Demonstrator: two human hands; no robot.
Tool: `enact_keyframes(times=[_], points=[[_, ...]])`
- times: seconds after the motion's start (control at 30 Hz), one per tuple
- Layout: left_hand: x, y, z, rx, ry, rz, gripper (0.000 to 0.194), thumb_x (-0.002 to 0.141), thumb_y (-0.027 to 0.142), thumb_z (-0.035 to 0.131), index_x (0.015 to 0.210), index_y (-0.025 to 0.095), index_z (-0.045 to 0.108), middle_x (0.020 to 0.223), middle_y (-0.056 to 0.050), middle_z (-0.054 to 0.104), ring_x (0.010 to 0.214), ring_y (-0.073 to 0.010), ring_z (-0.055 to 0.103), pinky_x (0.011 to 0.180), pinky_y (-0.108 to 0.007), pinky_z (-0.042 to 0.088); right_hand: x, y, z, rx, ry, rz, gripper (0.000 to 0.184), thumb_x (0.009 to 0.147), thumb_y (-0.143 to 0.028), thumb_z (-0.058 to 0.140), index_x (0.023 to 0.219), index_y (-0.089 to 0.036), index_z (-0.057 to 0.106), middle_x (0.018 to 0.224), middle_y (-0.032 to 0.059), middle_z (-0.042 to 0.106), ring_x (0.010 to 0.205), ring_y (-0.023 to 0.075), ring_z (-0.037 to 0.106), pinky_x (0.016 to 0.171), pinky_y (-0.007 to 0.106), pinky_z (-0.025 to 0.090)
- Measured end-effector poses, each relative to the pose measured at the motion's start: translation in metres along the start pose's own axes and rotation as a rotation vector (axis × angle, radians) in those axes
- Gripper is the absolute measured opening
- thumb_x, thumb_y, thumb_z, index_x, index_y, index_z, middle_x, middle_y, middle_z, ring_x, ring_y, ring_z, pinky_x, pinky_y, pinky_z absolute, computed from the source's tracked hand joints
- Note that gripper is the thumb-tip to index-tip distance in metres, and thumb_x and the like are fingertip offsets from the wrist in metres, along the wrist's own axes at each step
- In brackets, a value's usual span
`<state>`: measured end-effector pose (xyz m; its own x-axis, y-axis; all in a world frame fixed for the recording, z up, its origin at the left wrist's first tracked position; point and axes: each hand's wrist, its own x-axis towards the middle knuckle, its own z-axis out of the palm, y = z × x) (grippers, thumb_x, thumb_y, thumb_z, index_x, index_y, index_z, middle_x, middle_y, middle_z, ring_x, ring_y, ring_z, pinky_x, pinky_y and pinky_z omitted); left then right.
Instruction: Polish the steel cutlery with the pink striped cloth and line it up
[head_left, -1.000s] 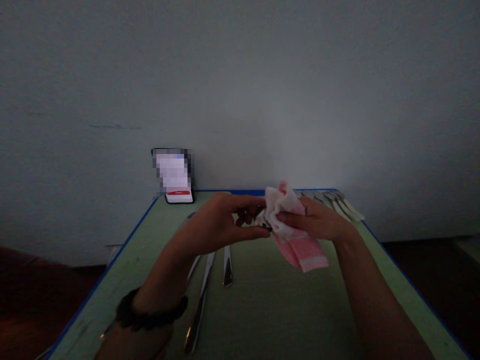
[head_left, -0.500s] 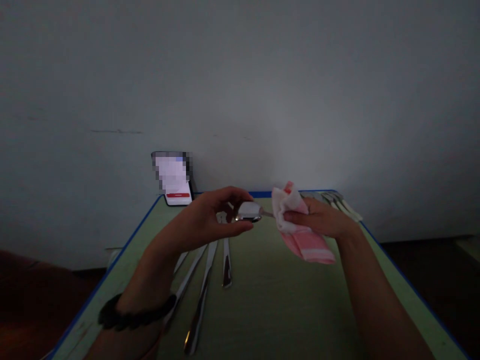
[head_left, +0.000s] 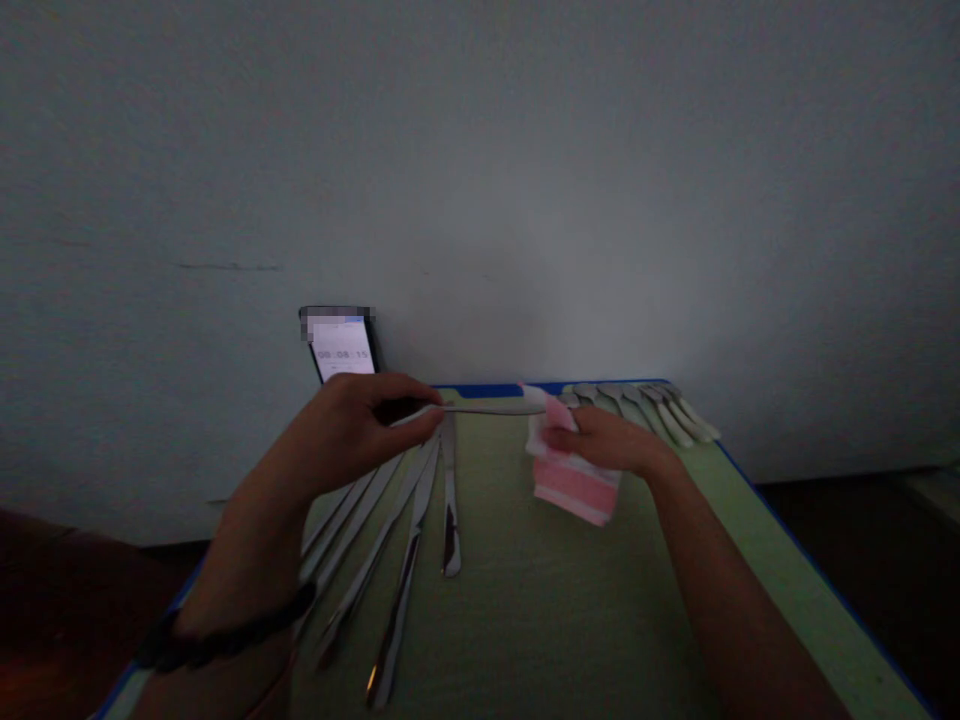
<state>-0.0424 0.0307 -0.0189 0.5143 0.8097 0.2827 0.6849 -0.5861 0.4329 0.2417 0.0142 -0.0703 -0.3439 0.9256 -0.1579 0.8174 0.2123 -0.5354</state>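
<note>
My left hand (head_left: 367, 430) is closed in a pinch on one end of a metal spoon (head_left: 484, 409); its bowl is hidden in the fingers. The bare handle stretches level to the right. My right hand (head_left: 600, 438) is closed on a pink and white cloth (head_left: 574, 485), which folds around the handle's far end and hangs below the fingers. Under and beside my left hand, several metal knives (head_left: 412, 560) lie fanned out on the table, partly hidden by the wrist.
Several spoons and forks (head_left: 660, 405) lie side by side at the table's far right corner. A phone (head_left: 343, 350) with a lit screen leans against the wall (head_left: 480, 200), partly behind my left hand. The green table (head_left: 540, 620) has a blue edge.
My left hand has moved left with the spoon, whose bowl is now out of sight. The cloth and right hand have shifted slightly left, and more of the handle shows between my hands.
</note>
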Motion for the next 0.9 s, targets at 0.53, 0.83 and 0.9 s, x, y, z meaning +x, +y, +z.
enact_keyframes(times=[0.53,0.83,0.9], points=[[0.018,0.029,0.044,-0.011,-0.185,0.159,0.029,0.083,0.038,0.048,0.087,0.017,0.067,0.074,-0.003,0.066,0.063,-0.0121,0.055,0.058,-0.021,0.038,-0.006,-0.048,0.004,0.094,0.026,-0.338,0.023,0.088,-0.03,0.043,0.097,-0.016,0.058,0.082,0.0035,0.065,0.069,0.012,0.056,0.063,0.023,0.04],[0.014,0.012,0.061,-0.029,-0.303,-0.019,0.05,0.087,0.048,0.039,0.125,0.017,0.046,0.097,-0.008,0.068,0.079,-0.0179,0.062,0.068,-0.027,0.043,-0.006,0.016,-0.016,-0.255,0.194,0.192,0.025,0.086,-0.029,0.043,0.09,-0.016,0.065,0.086,0.0091,0.068,0.075,0.018,0.06,0.067,0.027,0.04],[0.013,0.01,0.063,-0.01,-0.341,0.001,0.046,0.087,0.047,0.039,0.119,0.017,0.052,0.1,-0.009,0.067,0.08,-0.0181,0.062,0.069,-0.027,0.043,0.0,0.029,-0.012,-0.292,0.227,0.289,0.029,0.086,-0.027,0.041,0.085,-0.013,0.066,0.082,0.0133,0.068,0.075,0.021,0.061,0.067,0.03,0.041]])
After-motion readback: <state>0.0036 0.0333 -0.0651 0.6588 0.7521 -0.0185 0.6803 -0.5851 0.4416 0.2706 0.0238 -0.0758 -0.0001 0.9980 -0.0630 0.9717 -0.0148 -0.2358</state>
